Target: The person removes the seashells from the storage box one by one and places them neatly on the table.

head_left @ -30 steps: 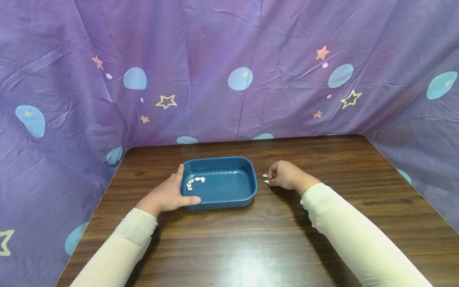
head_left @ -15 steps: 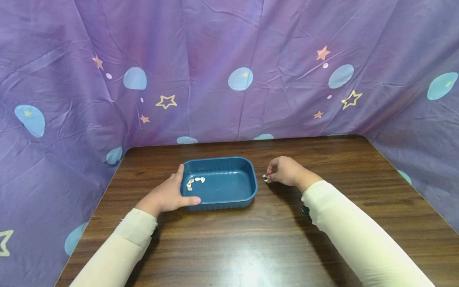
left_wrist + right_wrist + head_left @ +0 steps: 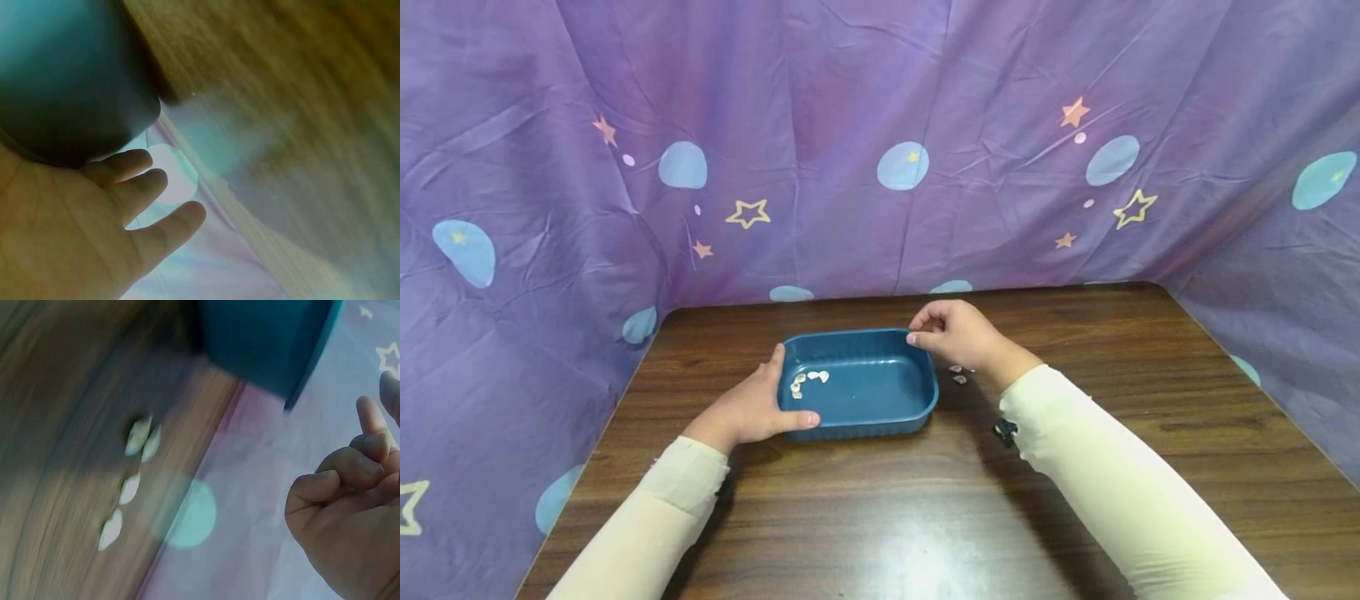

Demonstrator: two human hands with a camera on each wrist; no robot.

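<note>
My left hand (image 3: 748, 407) holds the left end of a blue rectangular tub (image 3: 861, 427), its thumb along the front rim and a finger at the back left corner. In the left wrist view the other fingers (image 3: 164, 236) extend past the tub. Several small pale shell-like pieces (image 3: 797, 387) lie inside it at the left. My right hand (image 3: 958, 337) is at the back right corner of the rim, thumb and index tips drawn close together; I cannot tell whether a piece is between them. More pale pieces (image 3: 130, 489) lie on the table right of the tub.
The tub stands on a brown wood-grain table (image 3: 850, 517). Purple cloth (image 3: 820, 92) printed with stars and blue shapes hangs behind it and at both sides. A small dark object (image 3: 1005, 431) sits under the right sleeve cuff.
My right hand has left the pale pieces on the table and moved left and back to the tub's rim. Pieces it partly covered now show. My left hand and the tub have stayed put.
</note>
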